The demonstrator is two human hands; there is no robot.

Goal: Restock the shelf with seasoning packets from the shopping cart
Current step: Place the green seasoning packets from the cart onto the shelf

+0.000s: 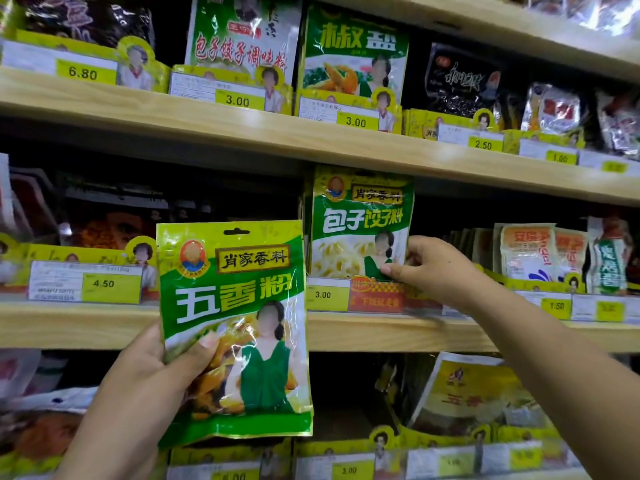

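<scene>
My left hand (pixel 152 372) holds a green and white five-spice seasoning packet (pixel 239 306) upright in front of the middle shelf (pixel 381 332). The thumb lies across the packet's lower left face. To the right, my right hand (pixel 429 268) pinches the lower right corner of a second green packet (pixel 360 223), a dumpling seasoning, which stands upright on the middle shelf behind a 3.00 price tag (pixel 323 294). More packets seem stacked behind it. The shopping cart is out of view.
Three wooden shelves hold rows of packets behind yellow-green price holders. The upper shelf (pixel 242 128) carries green packets tagged 3.00. Orange and white packets (pixel 540 254) stand right of my right hand. A yellow packet (pixel 474 393) leans on the lower shelf.
</scene>
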